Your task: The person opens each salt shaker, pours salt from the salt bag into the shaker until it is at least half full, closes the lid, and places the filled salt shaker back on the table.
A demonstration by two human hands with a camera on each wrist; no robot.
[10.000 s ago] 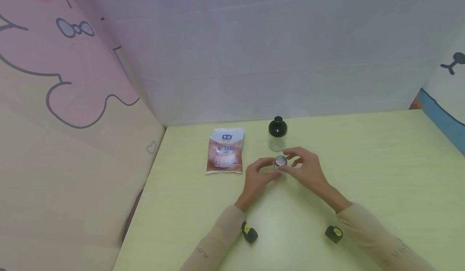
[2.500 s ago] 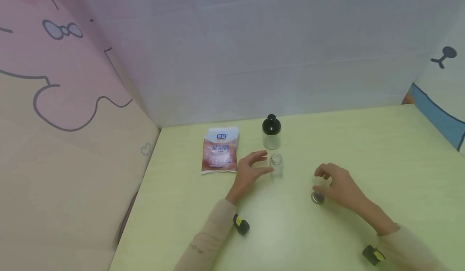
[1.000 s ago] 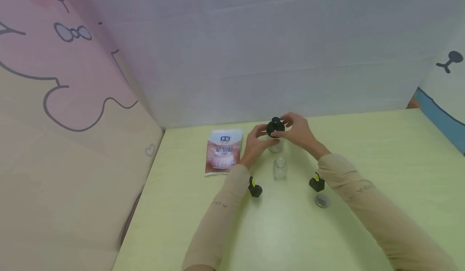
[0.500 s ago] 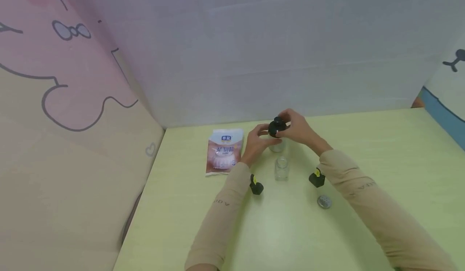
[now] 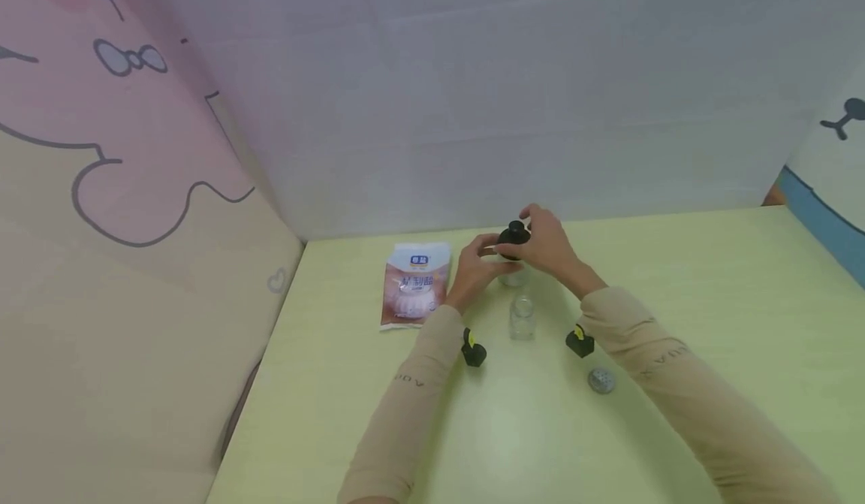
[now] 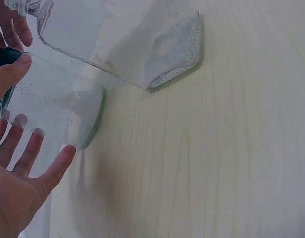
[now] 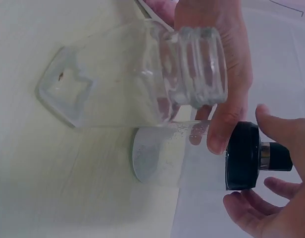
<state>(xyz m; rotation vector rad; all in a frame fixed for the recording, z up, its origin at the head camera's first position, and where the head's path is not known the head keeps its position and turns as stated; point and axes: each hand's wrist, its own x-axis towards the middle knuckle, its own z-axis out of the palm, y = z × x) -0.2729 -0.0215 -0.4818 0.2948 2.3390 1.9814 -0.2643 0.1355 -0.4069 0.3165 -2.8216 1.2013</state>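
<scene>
Ten seconds earlier both hands had been at the small bottle (image 5: pixel 522 320) with its lid (image 5: pixel 601 380) on; now it stood open, the lid lay to its right with holes facing up, and the hands had gone to the jar (image 5: pixel 512 277) behind. The left hand (image 5: pixel 476 271) was clamped round the jar's side, and the right hand (image 5: pixel 550 248) pinched its black cap (image 7: pixel 241 156), which sat on the jar's mouth.

The bench (image 5: pixel 338 384) was pale yellow-green, backed by a whitish sheet (image 5: pixel 473 113), with a pink cartoon figure (image 5: pixel 142 166) on the left-hand wall.

A packet (image 5: pixel 415 286) (white above, brown below) lay left of the jar, near the left hand. In the head view the hands hid part of the jar; in the right wrist view the small bottle stuck up large in front.
</scene>
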